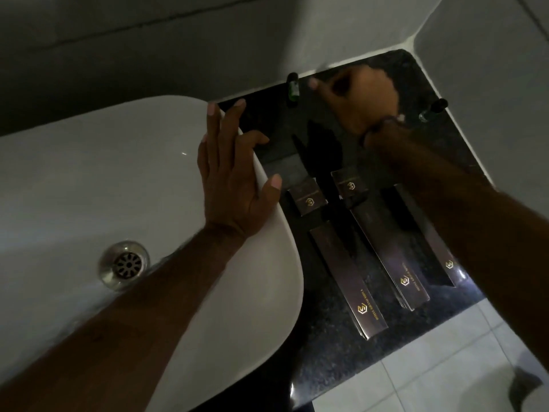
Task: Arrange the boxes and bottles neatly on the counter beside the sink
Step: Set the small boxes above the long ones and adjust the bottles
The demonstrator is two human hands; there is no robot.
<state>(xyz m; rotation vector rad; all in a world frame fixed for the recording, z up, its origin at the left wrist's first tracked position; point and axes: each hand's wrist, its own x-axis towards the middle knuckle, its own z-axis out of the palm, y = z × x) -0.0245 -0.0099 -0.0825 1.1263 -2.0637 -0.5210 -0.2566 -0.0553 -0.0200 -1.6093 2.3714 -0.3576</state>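
The left hand (234,171) rests spread flat on the sink (89,179) rim. The right hand (359,102) hovers over the tabletop (326,346), blurred; its grip cannot be told.

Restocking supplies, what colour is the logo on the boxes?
Gold, on dark brown boxes; head view.

Gold logos on boxes (347,281), lettering unreadable

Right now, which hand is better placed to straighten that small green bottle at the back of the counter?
Right. The right hand hovers over the counter beside the green bottle; the left hand rests flat on the sink rim.
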